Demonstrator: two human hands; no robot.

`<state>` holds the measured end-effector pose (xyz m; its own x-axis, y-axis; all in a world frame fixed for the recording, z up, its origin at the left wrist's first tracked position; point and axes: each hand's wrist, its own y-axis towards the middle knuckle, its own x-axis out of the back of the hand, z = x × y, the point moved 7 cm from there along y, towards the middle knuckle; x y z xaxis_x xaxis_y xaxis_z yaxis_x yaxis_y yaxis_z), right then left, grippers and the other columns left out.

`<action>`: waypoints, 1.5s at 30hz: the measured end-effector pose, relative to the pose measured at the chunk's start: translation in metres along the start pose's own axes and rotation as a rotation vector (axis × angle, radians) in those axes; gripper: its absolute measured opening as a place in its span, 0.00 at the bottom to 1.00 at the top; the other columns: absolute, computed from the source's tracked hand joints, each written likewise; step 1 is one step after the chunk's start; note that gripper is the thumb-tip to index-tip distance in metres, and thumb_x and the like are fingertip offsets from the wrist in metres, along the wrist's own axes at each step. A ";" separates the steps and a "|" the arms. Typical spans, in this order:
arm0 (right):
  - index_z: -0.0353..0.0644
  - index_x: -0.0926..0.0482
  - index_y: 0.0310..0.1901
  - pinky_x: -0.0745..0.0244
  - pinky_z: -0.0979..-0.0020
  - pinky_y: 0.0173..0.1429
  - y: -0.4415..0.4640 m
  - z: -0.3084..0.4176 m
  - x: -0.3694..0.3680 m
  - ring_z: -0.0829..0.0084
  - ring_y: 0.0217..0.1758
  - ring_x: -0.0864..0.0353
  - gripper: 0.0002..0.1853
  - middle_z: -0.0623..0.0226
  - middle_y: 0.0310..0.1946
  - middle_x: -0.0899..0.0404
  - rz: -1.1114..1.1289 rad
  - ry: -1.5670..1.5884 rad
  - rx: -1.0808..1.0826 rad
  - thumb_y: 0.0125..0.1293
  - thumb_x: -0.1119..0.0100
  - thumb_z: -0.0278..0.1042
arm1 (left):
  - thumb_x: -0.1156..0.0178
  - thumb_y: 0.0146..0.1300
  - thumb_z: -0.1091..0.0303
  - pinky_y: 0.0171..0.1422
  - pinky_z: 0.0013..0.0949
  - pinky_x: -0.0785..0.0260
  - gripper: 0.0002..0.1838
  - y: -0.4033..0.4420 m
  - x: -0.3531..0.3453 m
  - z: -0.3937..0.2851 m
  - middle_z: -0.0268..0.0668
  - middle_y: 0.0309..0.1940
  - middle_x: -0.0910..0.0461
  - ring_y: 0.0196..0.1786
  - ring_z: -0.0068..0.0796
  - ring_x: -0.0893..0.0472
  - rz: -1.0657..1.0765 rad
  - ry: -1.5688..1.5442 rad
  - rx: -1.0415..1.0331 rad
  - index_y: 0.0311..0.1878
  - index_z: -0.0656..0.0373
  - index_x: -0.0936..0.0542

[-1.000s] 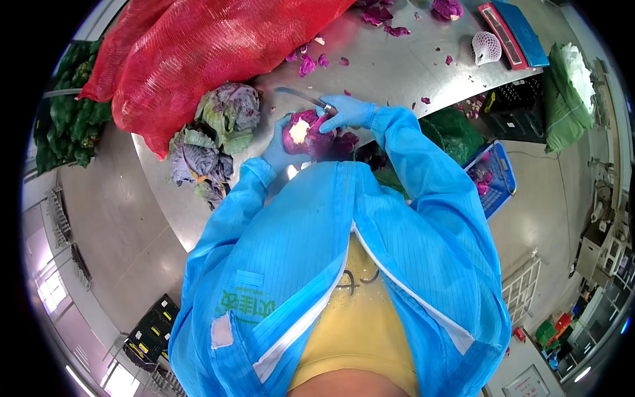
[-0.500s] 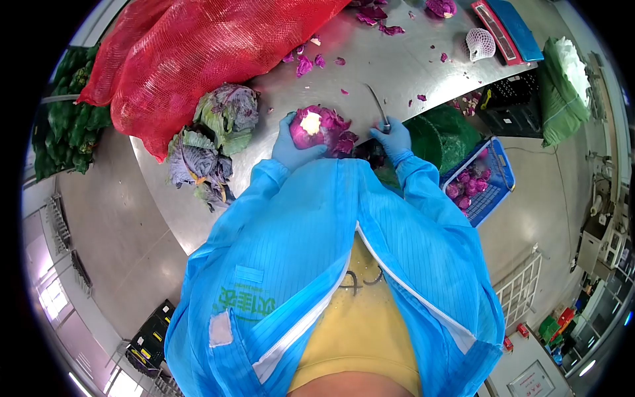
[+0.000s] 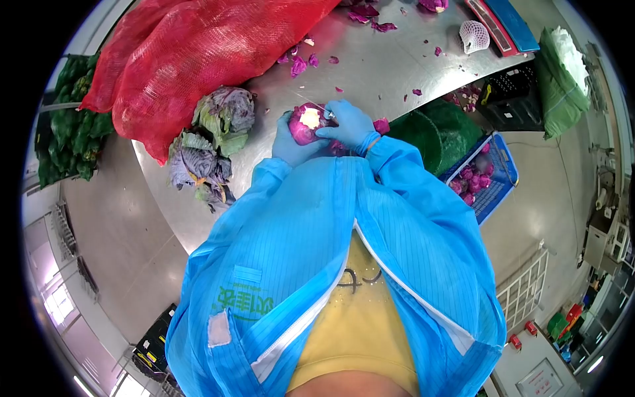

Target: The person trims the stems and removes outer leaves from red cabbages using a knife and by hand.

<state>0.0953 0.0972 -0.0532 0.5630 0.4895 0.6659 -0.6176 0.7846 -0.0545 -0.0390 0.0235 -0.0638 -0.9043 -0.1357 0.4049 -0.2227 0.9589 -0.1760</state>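
A trimmed red cabbage (image 3: 301, 134), its pale cut stem end facing up, rests in my left hand (image 3: 288, 145), whose gloved fingers wrap round its left side. My right hand (image 3: 352, 127), also in a blue glove, is closed on a knife (image 3: 329, 114) at the cabbage's right side. The thin blade reaches up and left past the top of the cabbage; whether its edge touches the cabbage I cannot tell. Loose purple leaf lies under and beside my right hand. Left of my hands sit untrimmed cabbages (image 3: 225, 118) with greyish-green outer leaves.
A large red mesh sack (image 3: 198, 59) covers the table's far left. Leaf scraps (image 3: 298, 65) and a white foam net (image 3: 474, 37) lie on the metal table (image 3: 370, 66). To the right are a green sack (image 3: 443, 132), a blue basket (image 3: 506, 173) of cabbages and a black crate (image 3: 509, 102).
My right hand has moved left with the knife, from beside the table edge to the cabbage. The cabbage has turned slightly in my left hand, and loose outer leaf on its right has come away.
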 end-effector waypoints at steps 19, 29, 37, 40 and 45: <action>0.33 0.26 0.48 0.28 0.63 0.49 -0.036 -0.043 0.015 0.58 0.46 0.24 0.37 0.51 0.49 0.28 -0.458 0.161 -0.286 0.45 0.34 0.60 | 0.22 0.34 0.60 0.58 0.38 0.31 0.57 -0.004 -0.001 0.027 0.51 0.57 0.38 0.57 0.40 0.30 -0.080 -0.234 0.086 0.64 0.63 0.51; 0.46 0.21 0.43 0.25 0.66 0.38 -0.021 0.002 -0.030 0.61 0.33 0.19 0.15 0.63 0.35 0.19 -0.287 0.179 0.085 0.58 0.41 0.45 | 0.23 0.37 0.57 0.56 0.47 0.30 0.55 -0.024 0.026 0.054 0.53 0.59 0.40 0.58 0.44 0.32 -0.457 -0.122 0.441 0.64 0.64 0.48; 0.43 0.22 0.40 0.26 0.63 0.37 -0.033 -0.074 -0.023 0.58 0.32 0.19 0.17 0.57 0.30 0.20 -0.491 0.151 -0.260 0.56 0.39 0.46 | 0.30 0.48 0.67 0.48 0.53 0.25 0.35 -0.039 0.014 0.055 0.48 0.52 0.32 0.55 0.45 0.28 -0.207 -0.874 0.673 0.57 0.57 0.39; 0.45 0.22 0.40 0.26 0.61 0.38 -0.050 -0.106 -0.014 0.57 0.34 0.20 0.17 0.59 0.31 0.19 -0.575 0.089 -0.454 0.56 0.39 0.48 | 0.35 0.54 0.62 0.57 0.52 0.30 0.33 -0.031 0.000 0.067 0.47 0.53 0.30 0.57 0.44 0.29 -0.065 -1.025 0.615 0.59 0.59 0.39; 0.45 0.22 0.38 0.26 0.61 0.39 -0.075 -0.136 0.020 0.57 0.36 0.19 0.16 0.59 0.32 0.19 -0.666 0.045 -0.549 0.55 0.38 0.48 | 0.41 0.58 0.55 0.66 0.46 0.40 0.32 -0.009 -0.033 0.067 0.46 0.59 0.32 0.59 0.43 0.29 0.271 -1.393 0.638 0.63 0.58 0.38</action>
<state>0.2271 0.0998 -0.1368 0.7419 -0.1327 0.6573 0.1951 0.9805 -0.0223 -0.0314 0.0026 -0.1355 -0.4732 -0.4444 -0.7606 0.2122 0.7805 -0.5881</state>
